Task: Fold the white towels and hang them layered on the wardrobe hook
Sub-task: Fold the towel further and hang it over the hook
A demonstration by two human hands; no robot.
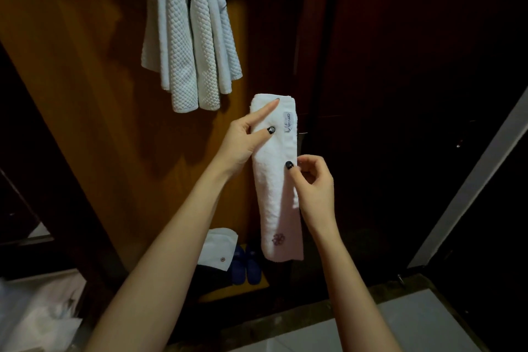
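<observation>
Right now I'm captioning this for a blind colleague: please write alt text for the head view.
Two hands hold a white towel folded into a long narrow strip before a wooden wardrobe door: the left hand grips its upper part, the right hand pinches its right edge. Above hang bunched textured white towels; below lie another folded towel and blue slippers.

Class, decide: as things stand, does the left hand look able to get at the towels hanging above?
Probably, but not freely. The space between the left hand and the hanging towels is open, yet its grip is on the folded towel, which the right hand holds too.
</observation>
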